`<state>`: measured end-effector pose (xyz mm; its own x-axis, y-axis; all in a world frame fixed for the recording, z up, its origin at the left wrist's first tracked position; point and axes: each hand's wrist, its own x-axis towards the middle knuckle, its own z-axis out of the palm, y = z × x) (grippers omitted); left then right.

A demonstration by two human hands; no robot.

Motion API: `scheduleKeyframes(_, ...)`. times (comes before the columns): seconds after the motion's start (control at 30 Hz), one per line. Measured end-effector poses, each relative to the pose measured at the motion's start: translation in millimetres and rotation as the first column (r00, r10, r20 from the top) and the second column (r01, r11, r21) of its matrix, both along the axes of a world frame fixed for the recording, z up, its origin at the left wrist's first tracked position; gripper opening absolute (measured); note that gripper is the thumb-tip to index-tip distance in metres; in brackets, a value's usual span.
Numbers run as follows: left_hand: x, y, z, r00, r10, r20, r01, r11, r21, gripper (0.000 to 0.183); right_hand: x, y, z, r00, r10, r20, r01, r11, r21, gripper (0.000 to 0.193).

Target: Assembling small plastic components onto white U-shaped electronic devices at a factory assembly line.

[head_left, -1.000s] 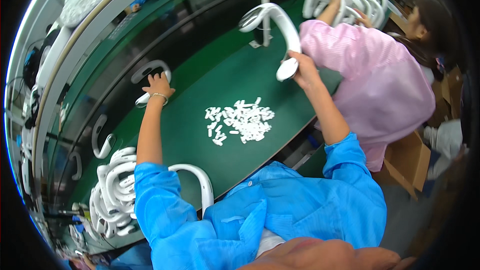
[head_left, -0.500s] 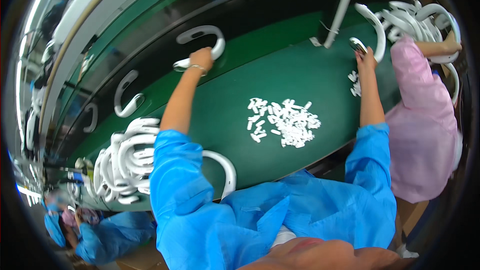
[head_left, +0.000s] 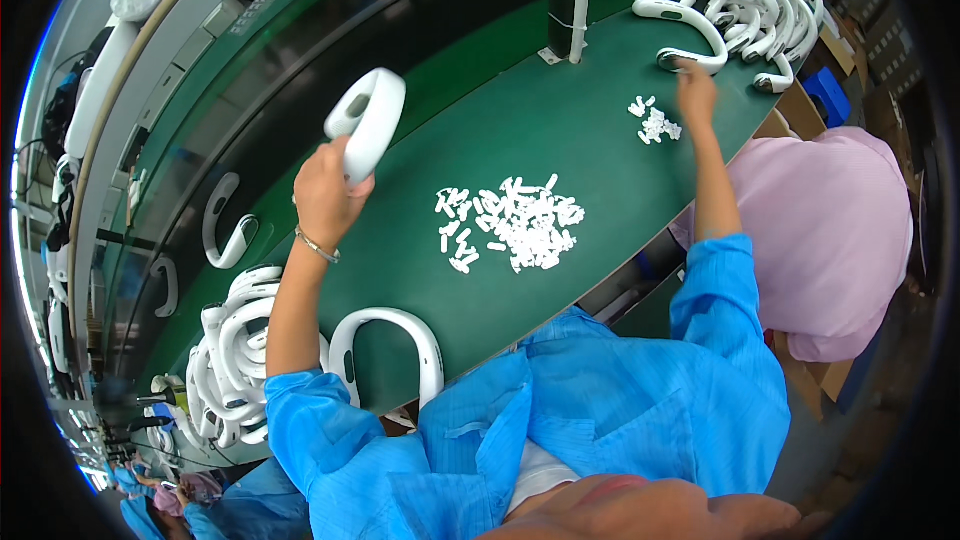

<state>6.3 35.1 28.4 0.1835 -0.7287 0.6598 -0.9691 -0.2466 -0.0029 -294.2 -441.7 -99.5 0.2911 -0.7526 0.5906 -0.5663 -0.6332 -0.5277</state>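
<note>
My left hand (head_left: 330,195) is closed around one end of a white U-shaped neck fan (head_left: 380,125), held up above the green table beside the belt. At the far right, my right hand (head_left: 697,95) is at the dark-vented end of another white neck fan (head_left: 712,32), which lies by a pile of the same kind. Motion blur smears the right fingers, so their grip is unclear. Between my arms lies a heap of small white pieces (head_left: 530,225), with a smaller cluster of them (head_left: 655,125) just below my right hand.
A pile of neck fans (head_left: 235,350) sits left of my left arm, and a single one (head_left: 390,320) lies near the table's front edge. More neck fans (head_left: 225,230) rest on the belt. A white post (head_left: 580,0) stands at the back; a person in pink (head_left: 820,230) is at right.
My left hand has brought its neck fan off the belt toward me and turned it. My right hand's neck fan now lies beside the far-right pile. The person in pink has bent down.
</note>
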Motion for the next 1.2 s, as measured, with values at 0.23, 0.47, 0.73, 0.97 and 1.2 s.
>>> scheduleKeyframes(0.23, -19.1, -35.1, 36.9, 0.543, -0.407, -0.735, -0.191, 0.792, -0.580, 0.041, 19.3, 45.0, 2.6, 0.783, 0.195, -0.591, -0.167, 0.981, 0.103, 0.013)
scheduleKeyframes(0.47, -29.4, -41.9, -5.0, -0.479, -0.673, -0.564, -0.394, 0.739, -0.546, 0.052, 11.4, 68.7, -6.4, 0.919, 0.232, -0.318, -0.267, 0.961, -0.070, 0.014)
scheduleKeyframes(0.73, -34.6, -57.9, -44.3, -0.701, -0.578, -0.418, -0.303, 0.772, -0.559, 0.036, 8.4, 51.4, -20.6, 0.867, 0.289, -0.406, -0.329, 0.944, -0.031, 0.013)
scheduleKeyframes(0.97, -55.3, -74.7, -60.9, -0.804, -0.452, -0.387, -0.288, 0.865, -0.411, 0.028, 7.4, 79.5, 3.0, 0.863, 0.350, -0.363, -0.401, 0.913, -0.071, 0.015)
scheduleKeyframes(1.2, -65.6, -85.4, -46.7, -0.816, -0.412, -0.405, -0.334, 0.908, -0.252, 0.037, 1.8, 74.7, 4.2, 0.810, 0.359, -0.464, -0.408, 0.913, -0.006, 0.015)
